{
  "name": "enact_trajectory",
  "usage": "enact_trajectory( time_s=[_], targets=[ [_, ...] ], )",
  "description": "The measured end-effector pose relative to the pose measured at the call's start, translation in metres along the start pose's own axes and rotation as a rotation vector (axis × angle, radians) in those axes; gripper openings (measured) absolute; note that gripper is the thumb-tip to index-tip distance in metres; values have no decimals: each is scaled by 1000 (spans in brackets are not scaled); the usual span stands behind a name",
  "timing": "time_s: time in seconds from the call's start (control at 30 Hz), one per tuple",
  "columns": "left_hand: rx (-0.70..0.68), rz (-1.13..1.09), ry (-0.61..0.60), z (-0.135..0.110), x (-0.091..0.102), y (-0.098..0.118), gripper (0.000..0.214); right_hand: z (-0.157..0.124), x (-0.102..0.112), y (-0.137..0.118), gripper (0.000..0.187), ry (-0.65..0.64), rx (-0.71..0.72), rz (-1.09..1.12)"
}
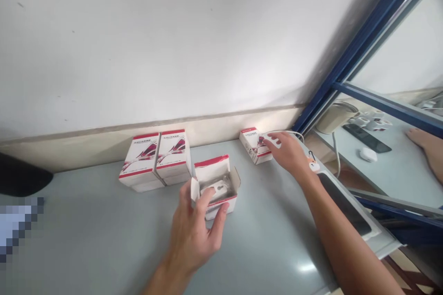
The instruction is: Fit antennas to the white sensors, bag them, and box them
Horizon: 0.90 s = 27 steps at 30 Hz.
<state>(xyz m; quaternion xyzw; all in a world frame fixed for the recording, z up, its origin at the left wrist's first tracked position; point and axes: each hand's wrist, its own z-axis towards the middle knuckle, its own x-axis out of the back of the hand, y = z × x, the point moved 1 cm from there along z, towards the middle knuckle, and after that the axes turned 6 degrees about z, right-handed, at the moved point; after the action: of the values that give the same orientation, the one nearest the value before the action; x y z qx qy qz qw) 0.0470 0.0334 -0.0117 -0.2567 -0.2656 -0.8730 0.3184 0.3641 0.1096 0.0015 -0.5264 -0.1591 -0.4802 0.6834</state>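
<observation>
An open white-and-red cardboard box stands on the grey table. My left hand is closed around its front and left side, with the thumb on the front wall. Inside the box lies a white plastic part in clear wrapping; its lower portion is hidden by my fingers. Farther right, my right hand is at the right side of a closed white-and-red box. Its fingers are apart and partly overlap the box's edge; whether they touch it I cannot tell.
Two closed matching boxes, a left one and a right one, stand side by side near the wall. A dark-screened device lies beneath my right forearm. The blue-framed glass bounds the table's right side.
</observation>
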Motion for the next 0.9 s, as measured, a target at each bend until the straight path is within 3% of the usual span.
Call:
enact_trajectory(
  time_s=[0.17, 0.3, 0.4, 0.47, 0.57, 0.63, 0.77, 0.9],
  targets=[
    [12, 19, -30, 2, -1, -1, 49, -1, -9, 8, 25, -41, -28, 31],
    [-27, 4, -30, 3, 1, 2, 43, -1, 1, -10, 15, -63, -4, 92],
    [-23, 36, -30, 2, 1, 2, 40, -18, 23, -50, 10, -2, 78, 189],
    [-32, 53, -28, 2, 0, 1, 40, -42, 41, -88, 12, 138, 265, 337],
    [-43, 55, -42, 1, -1, 0, 42, -83, 53, -134, 11, 67, 506, 373],
    [-53, 49, -51, 1, -2, 0, 44, -100, 48, -148, 12, 10, 622, 289],
    [-31, 17, -42, 0, -2, 2, 46, -104, 31, -143, 14, 25, 601, 88],
    [8, -23, -69, 0, -1, 3, 43, -102, 29, -137, 17, -67, 590, 39]
  ],
)
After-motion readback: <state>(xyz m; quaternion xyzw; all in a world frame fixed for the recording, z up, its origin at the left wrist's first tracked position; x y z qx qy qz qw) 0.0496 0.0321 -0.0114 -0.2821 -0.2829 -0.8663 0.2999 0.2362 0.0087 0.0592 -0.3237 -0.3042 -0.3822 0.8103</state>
